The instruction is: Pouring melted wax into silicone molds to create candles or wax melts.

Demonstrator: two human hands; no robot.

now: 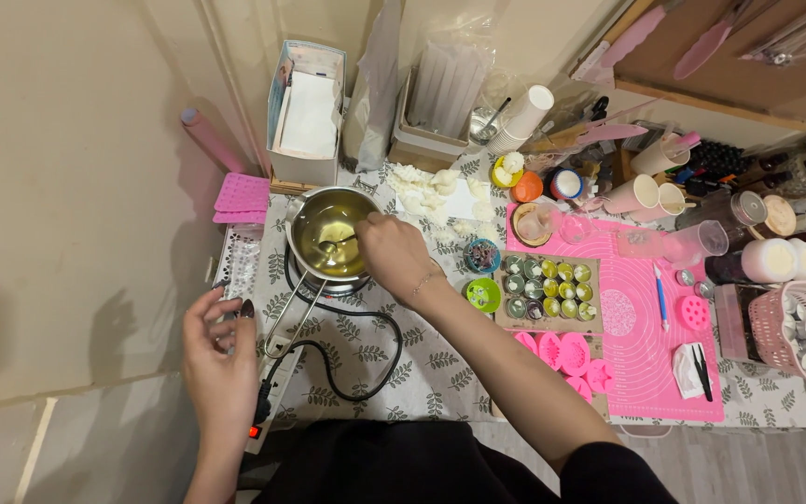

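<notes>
Open floor left of the counter (pixel 366 359); hemmed right of the pot (pixel 328 233) by wax lumps (pixel 426 191) and tin tray (pixel 548 289).

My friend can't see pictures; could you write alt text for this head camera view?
Seen from above, a right hand stirs yellow liquid in a metal pot with a spoon, while the left hand rests near a power strip. Small filled tins sit beside a pink mat.
</notes>
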